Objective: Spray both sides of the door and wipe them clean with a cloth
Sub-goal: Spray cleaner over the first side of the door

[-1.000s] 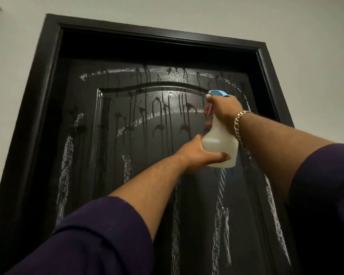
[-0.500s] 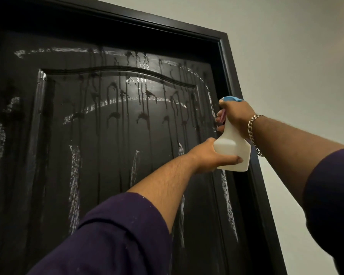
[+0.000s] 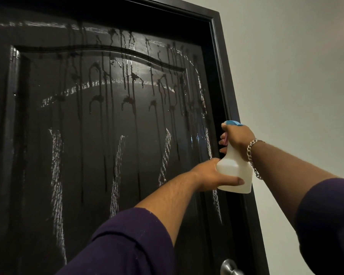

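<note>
Spraying the near face of the door, bottle in both our hands

Our right hand (image 3: 237, 138) fingers (image 3: 222, 138) curl round the trigger neck of the spray bottle (image 3: 234, 171), our left hand (image 3: 211, 174) cups its base with the thumb across the front; the bottle stands upright, nozzle toward ten o'clock at the wet, streaked door (image 3: 107, 116). The nozzle tip is hidden, no cloth shows, and the knob (image 3: 229, 267) at six o'clock is cut off.
</note>
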